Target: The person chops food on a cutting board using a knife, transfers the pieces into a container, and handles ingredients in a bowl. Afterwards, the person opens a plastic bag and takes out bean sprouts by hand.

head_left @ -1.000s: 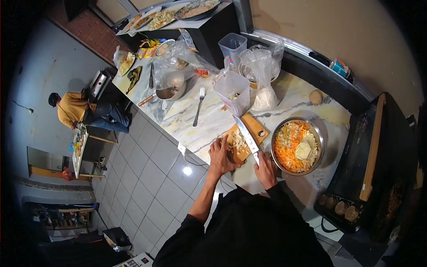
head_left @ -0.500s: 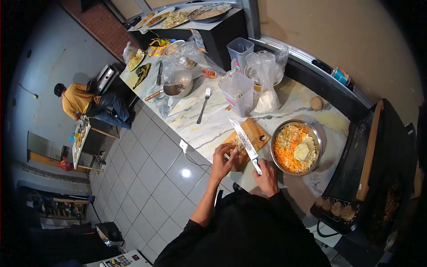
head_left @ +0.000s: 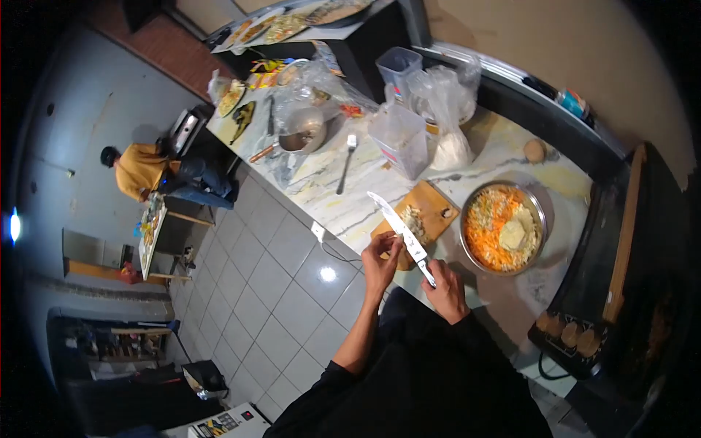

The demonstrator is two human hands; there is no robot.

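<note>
In the head view, I see the right hand [head_left: 447,292] clenched around the knife [head_left: 399,228], blade slanting across the board [head_left: 423,196]. The left hand [head_left: 381,260] curls beside it, its grip unclear. Chopping looks well along: small pale pieces [head_left: 415,223] lie on the board; whether any remain uncut, I can't tell.
</note>
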